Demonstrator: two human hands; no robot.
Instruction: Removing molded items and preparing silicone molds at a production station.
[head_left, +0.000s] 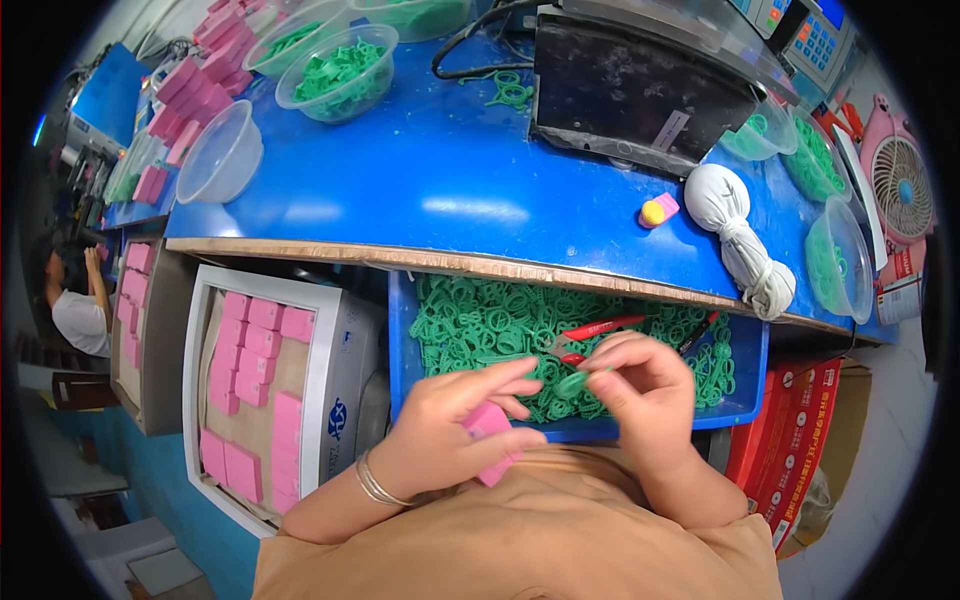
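Note:
My left hand (435, 425), a metal bangle on its wrist, is curled around a pink block (488, 440) close to my body. Pinched between the thumb and fingers of my right hand (652, 385) is a small green ring-shaped piece (572, 385). Both hands are over the near side of a blue tray (590, 432) heaped with green ring-shaped pieces (470, 315). Red-handled pliers (605, 326) lie on that heap, just beyond my right fingers. A second tool with dark and red handles (698, 332) rests farther right in the tray.
Left of the tray stands a white-edged box (312, 370) with several pink blocks. Above the tray juts the wooden edge (480, 266) of a blue table, bearing bowls of green pieces (345, 75), a black panel (630, 95) and a tied cloth bundle (735, 235). A co-worker (80, 320) sits far left.

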